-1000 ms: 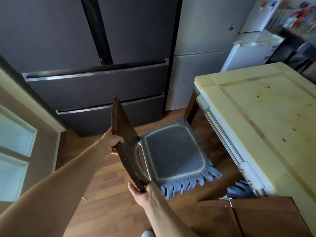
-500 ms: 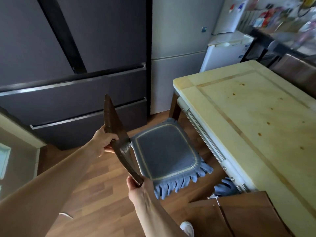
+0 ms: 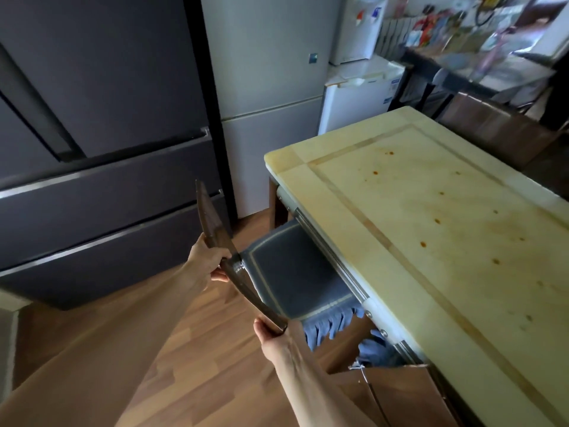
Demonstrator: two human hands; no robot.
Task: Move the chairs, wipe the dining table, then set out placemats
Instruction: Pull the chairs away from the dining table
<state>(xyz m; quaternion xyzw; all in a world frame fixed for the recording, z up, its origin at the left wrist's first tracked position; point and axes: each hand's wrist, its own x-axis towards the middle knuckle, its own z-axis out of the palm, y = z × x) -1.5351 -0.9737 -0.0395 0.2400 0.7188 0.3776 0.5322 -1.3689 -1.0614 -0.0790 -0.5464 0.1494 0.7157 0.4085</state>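
A dark wooden chair (image 3: 215,229) with a blue fringed seat cushion (image 3: 295,272) stands at the left side of the pale yellow dining table (image 3: 431,235). The right part of the cushion lies under the table edge. My left hand (image 3: 206,263) grips the middle of the chair's curved backrest. My right hand (image 3: 274,337) grips the backrest's near end. Small orange-brown stains dot the tabletop. No placemats or cloth are in view.
A dark fridge (image 3: 101,149) and a silver fridge (image 3: 268,97) stand close behind the chair. A white appliance (image 3: 357,97) sits at the table's far corner. Another chair's brown backrest (image 3: 400,396) shows at the near edge, with a second blue cushion (image 3: 375,349) beside it. Wooden floor (image 3: 172,349) spreads below.
The chair has slid to the right, so its cushion now sits partly under the table. Both hands keep their grip on the backrest. My view has swung right.
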